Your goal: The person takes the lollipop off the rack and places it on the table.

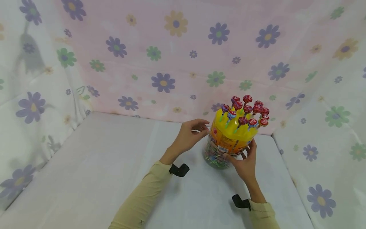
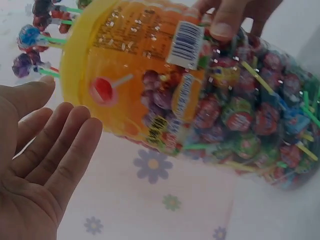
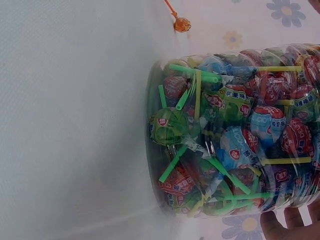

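Observation:
A clear plastic jar (image 1: 219, 152) full of wrapped lollipops stands on the table, with an orange label and a yellow top (image 1: 238, 132). Several lollipops (image 1: 242, 121) stick upright out of this top in red, purple and blue wrappers. My right hand (image 1: 244, 163) grips the jar's right side, its thumb on the front near the barcode (image 2: 185, 44). At the upper left of the jar is my left hand (image 1: 187, 135), holding nothing, its fingers loosely extended beside the yellow top; whether they touch it I cannot tell. Sticks and wrapped candies fill the jar's lower part in the right wrist view.
An orange-wrapped lollipop (image 3: 182, 24) is visible beyond the jar in the right wrist view. The white table (image 1: 114, 178) is bordered by flower-printed cloth (image 1: 171, 63) at the back and both sides. A black wrist mount (image 1: 179, 170) shows on the left wrist.

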`<move>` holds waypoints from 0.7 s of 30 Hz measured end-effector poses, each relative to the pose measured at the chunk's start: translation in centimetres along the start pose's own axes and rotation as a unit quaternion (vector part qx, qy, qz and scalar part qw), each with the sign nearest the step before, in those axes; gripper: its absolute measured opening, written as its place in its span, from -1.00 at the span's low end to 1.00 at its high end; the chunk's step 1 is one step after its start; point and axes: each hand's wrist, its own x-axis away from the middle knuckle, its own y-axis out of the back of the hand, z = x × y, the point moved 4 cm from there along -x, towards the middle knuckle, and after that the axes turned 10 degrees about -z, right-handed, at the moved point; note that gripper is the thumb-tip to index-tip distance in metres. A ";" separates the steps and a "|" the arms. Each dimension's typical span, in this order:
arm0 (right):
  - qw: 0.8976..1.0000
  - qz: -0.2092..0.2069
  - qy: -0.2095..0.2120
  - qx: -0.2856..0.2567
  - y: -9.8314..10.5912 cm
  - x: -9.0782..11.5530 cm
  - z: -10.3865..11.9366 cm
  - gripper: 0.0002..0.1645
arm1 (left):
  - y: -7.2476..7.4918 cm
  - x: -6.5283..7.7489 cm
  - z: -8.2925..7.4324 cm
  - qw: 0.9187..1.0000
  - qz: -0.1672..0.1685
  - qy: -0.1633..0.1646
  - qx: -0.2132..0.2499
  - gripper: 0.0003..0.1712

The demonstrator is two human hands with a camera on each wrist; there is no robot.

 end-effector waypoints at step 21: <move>1.000 -0.006 -0.017 0.005 0.1 -0.2 0.1 0.26 | -1.3 -3.0 -4.0 0.998 -0.038 -0.048 0.006 -0.71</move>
